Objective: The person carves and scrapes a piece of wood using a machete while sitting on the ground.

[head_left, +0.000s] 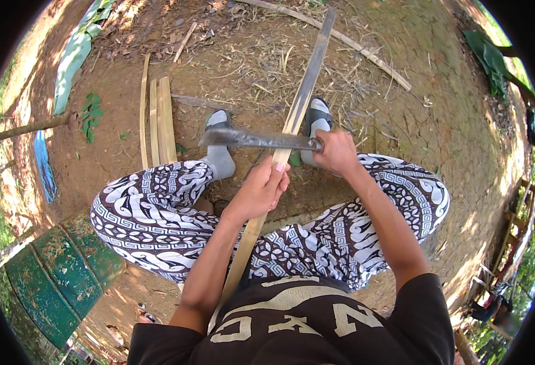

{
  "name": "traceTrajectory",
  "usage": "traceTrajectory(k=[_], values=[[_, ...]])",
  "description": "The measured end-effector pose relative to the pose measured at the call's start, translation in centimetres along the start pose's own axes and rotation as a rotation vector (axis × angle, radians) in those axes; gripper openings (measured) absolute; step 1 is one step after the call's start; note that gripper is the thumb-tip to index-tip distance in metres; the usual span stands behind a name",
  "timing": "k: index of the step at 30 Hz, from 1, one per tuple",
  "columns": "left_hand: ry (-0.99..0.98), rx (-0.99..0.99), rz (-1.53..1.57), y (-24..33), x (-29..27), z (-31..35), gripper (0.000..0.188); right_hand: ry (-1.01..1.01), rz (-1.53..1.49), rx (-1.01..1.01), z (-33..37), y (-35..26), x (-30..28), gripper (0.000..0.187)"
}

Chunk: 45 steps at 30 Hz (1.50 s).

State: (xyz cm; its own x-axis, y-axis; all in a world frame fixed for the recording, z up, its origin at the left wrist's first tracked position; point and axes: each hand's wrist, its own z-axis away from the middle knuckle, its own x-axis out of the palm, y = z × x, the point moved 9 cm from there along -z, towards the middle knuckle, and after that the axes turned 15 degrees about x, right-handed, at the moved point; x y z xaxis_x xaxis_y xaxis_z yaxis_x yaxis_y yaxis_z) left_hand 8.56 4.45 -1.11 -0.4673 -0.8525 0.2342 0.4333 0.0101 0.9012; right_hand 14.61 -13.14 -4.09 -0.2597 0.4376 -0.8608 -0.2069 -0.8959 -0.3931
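Observation:
A long split bamboo strip (303, 91) slants from beside my body up past my feet, its far part darker than the pale near part. My left hand (264, 186) is wrapped round it in front of my lap, thumb on top. In my right hand (335, 152) is the handle of a machete (252, 138). Its broad dark blade points left and lies crosswise over the strip, just beyond my left hand. Whether the edge bites into the bamboo, I cannot tell.
Several pale bamboo strips (166, 118) lie left of my left foot. Shavings (279, 64) and a long curved strip (358, 45) cover the ground ahead. A green metal drum (60, 277) stands at the left, near a blue bundle of cord (44, 167). Banana leaves (76, 58) lie far left.

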Motion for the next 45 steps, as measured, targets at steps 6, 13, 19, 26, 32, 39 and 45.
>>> traceTrajectory(k=[6, 13, 19, 26, 32, 39, 45], values=[[-0.071, -0.080, 0.039, -0.4, 0.8, 1.8, 0.035, 0.135, -0.029, 0.516, -6.3, 14.3, -3.3, 0.027], [0.067, -0.030, 0.204, 2.1, -0.7, -2.1, 0.036, 0.013, -0.163, 0.202, -0.2, 1.4, -2.9, 0.019], [0.051, -0.028, 0.124, 1.9, -1.1, -1.3, 0.037, -0.021, -0.143, 0.066, 0.3, -1.1, -0.9, 0.017], [0.079, -0.124, 0.039, -0.4, -1.0, -0.5, 0.036, 0.047, -0.061, 0.224, -4.4, 5.7, 2.0, 0.022], [0.075, -0.121, 0.046, -1.0, -1.1, -0.7, 0.039, 0.227, -0.186, 0.576, -5.4, 13.9, -1.6, 0.028], [0.096, -0.047, 0.144, 1.5, -1.7, -2.4, 0.040, -0.005, -0.249, 0.097, -1.4, -1.0, -2.6, 0.015], [0.113, 0.000, -0.068, 1.9, -2.3, -0.9, 0.039, -0.023, -0.055, -0.007, -0.9, -3.8, -0.7, 0.017]])
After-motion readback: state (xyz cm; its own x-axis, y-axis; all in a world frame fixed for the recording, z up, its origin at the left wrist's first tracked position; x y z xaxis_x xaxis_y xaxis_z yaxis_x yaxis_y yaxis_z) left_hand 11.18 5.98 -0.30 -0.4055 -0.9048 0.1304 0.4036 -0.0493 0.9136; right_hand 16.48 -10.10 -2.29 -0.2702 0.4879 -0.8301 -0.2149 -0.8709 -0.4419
